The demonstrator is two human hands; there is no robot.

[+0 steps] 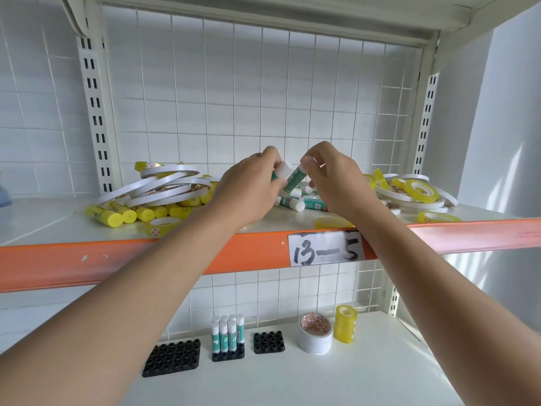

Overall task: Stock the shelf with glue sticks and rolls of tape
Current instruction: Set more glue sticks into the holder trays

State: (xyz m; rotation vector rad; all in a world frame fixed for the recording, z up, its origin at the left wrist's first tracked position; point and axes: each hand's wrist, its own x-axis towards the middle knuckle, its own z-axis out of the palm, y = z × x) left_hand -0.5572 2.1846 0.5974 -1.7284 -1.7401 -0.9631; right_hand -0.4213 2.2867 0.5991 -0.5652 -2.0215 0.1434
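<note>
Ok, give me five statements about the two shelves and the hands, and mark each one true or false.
1. Both hands hold green-and-white glue sticks above the upper shelf. True: the left hand and right hand each grip one.
2. The yellow glue sticks stand upright in a holder. False: they lie on their sides on the upper shelf.
3. The middle black holder on the lower shelf holds upright glue sticks. True.
4. The larger black holder on the left is full. False: its holes are empty.
5. The stack of yellow tape rolls stands left of the white tape roll. False: it stands to the right.
</note>
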